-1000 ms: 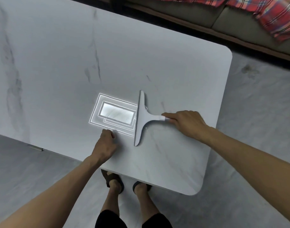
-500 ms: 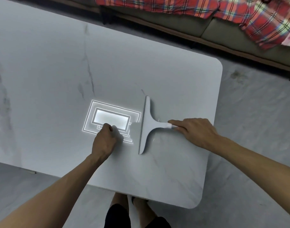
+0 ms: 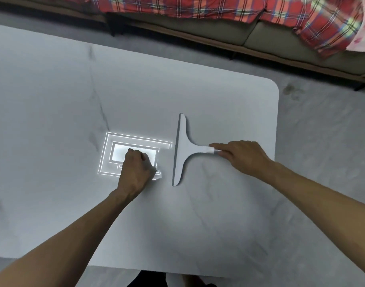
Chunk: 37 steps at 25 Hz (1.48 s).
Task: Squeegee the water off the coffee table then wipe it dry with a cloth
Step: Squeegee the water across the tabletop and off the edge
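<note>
**Squeegee laid flat on marble counter**

A pale marble-look counter (image 3: 198,224) fills the room's floor space, a sofa (image 3: 281,38) draped in red plaid cloth (image 3: 177,7) at 12 o'clock. The white squeegee (image 3: 182,150) lies flat at centre, blade toward 9 o'clock. The right hand (image 3: 241,157) pinches the handle end between fingertips. The left hand (image 3: 136,168), curled closed, presses knuckles-up on a bright rectangular reflection (image 3: 134,156) at 9 o'clock; whether it holds anything cannot be told.

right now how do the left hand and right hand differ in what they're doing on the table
The left hand is curled into a loose fist resting on the table, over a bright reflected rectangle; the right hand lies flatter, fingers extended along the squeegee handle. The left hand holds no tool; the right hand holds one. Both are palm down, low over the tabletop.
</note>
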Available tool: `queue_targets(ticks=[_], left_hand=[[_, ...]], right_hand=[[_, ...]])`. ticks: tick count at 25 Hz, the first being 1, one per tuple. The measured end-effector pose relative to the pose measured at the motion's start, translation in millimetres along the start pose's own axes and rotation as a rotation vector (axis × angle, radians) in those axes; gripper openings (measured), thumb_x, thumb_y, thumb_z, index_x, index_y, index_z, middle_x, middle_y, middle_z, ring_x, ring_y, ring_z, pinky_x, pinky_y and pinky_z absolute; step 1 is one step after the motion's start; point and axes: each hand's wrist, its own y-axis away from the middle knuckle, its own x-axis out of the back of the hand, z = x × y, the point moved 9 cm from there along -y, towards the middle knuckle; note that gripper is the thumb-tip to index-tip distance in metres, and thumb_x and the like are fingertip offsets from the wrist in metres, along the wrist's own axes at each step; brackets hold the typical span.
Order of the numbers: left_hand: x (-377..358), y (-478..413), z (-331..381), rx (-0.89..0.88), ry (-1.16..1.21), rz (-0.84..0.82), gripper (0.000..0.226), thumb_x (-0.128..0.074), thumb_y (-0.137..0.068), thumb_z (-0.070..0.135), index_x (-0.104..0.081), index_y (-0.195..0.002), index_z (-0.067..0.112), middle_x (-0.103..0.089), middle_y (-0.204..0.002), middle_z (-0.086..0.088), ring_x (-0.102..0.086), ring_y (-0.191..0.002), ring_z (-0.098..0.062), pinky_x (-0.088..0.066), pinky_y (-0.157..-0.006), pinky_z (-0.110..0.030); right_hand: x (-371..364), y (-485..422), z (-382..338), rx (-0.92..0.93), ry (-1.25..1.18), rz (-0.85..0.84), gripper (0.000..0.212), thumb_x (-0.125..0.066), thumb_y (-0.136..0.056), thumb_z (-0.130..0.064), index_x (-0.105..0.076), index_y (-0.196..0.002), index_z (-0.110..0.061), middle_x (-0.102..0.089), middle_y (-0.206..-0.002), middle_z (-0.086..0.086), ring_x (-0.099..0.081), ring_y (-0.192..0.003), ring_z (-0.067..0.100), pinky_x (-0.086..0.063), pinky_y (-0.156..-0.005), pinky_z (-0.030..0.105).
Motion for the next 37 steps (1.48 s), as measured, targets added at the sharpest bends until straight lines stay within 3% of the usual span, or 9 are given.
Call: queue_targets(ticks=[4, 7, 11, 16, 21, 26, 30, 33, 37], left_hand=[[-31, -16, 44, -0.121, -0.210, -0.104, 0.012, -0.055, -0.074, 0.005, -0.047, -0.082, 0.007, -0.051, -0.108, -0.023, -0.047, -0.106, -0.038, -0.042, -0.084, -0.041], [-59, -25, 66, -0.222, -0.359, -0.241, 0.032, -0.059, -0.077, 0.012, -0.051, -0.107, 0.002, -0.040, -0.132, -0.029, -0.032, -0.129, -0.042, -0.033, -0.102, -0.039], [-75, -27, 70, -0.209, -0.403, -0.354, 0.044, -0.053, -0.080, 0.010, -0.042, -0.122, 0.000, -0.014, -0.149, -0.038, -0.010, -0.144, -0.047, -0.026, -0.112, -0.044], [-79, -32, 68, -0.154, -0.407, -0.388, 0.048, -0.049, -0.078, 0.011, -0.040, -0.123, 0.000, -0.002, -0.152, -0.041, -0.001, -0.145, -0.049, -0.017, -0.118, -0.045], [-81, -32, 71, -0.142, -0.402, -0.395, 0.050, -0.048, -0.075, 0.012, -0.039, -0.123, 0.000, 0.000, -0.150, -0.044, 0.002, -0.144, -0.051, -0.011, -0.119, -0.045], [-76, -30, 75, -0.177, -0.416, -0.405, 0.049, -0.052, -0.078, 0.015, -0.040, -0.123, 0.001, -0.003, -0.152, -0.040, -0.001, -0.145, -0.048, -0.016, -0.117, -0.042], [-74, -19, 72, -0.222, -0.456, -0.388, 0.049, -0.055, -0.079, 0.019, -0.040, -0.123, 0.001, -0.015, -0.148, -0.038, -0.015, -0.140, -0.048, -0.027, -0.113, -0.043], [-81, -1, 63, -0.259, -0.487, -0.404, 0.049, -0.056, -0.078, 0.019, -0.041, -0.122, 0.001, -0.029, -0.139, -0.034, -0.027, -0.132, -0.047, -0.033, -0.108, -0.043], [-90, 14, 54, -0.295, -0.516, -0.446, 0.052, -0.055, -0.081, 0.020, -0.038, -0.126, 0.001, -0.018, -0.147, -0.036, -0.015, -0.140, -0.047, -0.028, -0.112, -0.044]], right_hand=[[18, 51, 72, -0.211, 0.041, 0.029, 0.040, -0.026, -0.098, -0.055, -0.045, -0.133, -0.054, -0.069, -0.113, -0.016, -0.066, -0.100, 0.017, -0.035, -0.065, 0.025], [51, 60, 94, -0.303, -0.063, 0.116, 0.042, -0.025, -0.096, -0.061, -0.049, -0.129, -0.053, -0.072, -0.095, -0.011, -0.067, -0.082, 0.020, -0.040, -0.057, 0.026], [81, -15, 105, -0.463, -0.342, 0.227, 0.037, -0.026, -0.102, -0.049, -0.052, -0.116, -0.027, -0.062, -0.087, 0.002, -0.059, -0.084, 0.035, -0.044, -0.071, 0.038], [68, -77, 92, -0.573, -0.463, 0.207, 0.044, -0.024, -0.105, -0.029, -0.030, -0.148, -0.021, -0.061, -0.114, 0.017, -0.053, -0.109, 0.040, -0.046, -0.084, 0.042], [24, 11, 66, -0.540, -0.383, 0.136, 0.048, -0.031, -0.105, -0.030, -0.024, -0.152, -0.029, -0.065, -0.120, 0.018, -0.062, -0.104, 0.036, -0.043, -0.092, 0.034], [5, 104, 45, -0.553, -0.477, -0.036, 0.044, -0.037, -0.103, -0.032, -0.033, -0.147, -0.038, -0.067, -0.102, -0.012, -0.059, -0.066, -0.005, -0.040, -0.069, 0.007], [47, 62, 91, -0.602, -0.486, 0.133, 0.045, -0.032, -0.104, -0.035, -0.038, -0.147, -0.022, -0.054, -0.103, 0.000, -0.057, -0.088, 0.019, -0.041, -0.070, 0.021], [77, 0, 136, -0.722, -0.579, 0.287, 0.035, -0.029, -0.104, -0.031, -0.047, -0.132, -0.019, -0.055, -0.092, 0.010, -0.052, -0.068, 0.022, -0.037, -0.046, 0.024], [58, -3, 147, -0.899, -0.716, 0.281, 0.032, -0.027, -0.105, -0.033, -0.052, -0.122, -0.023, -0.052, -0.083, 0.015, -0.054, -0.050, 0.023, -0.043, -0.042, 0.027]])
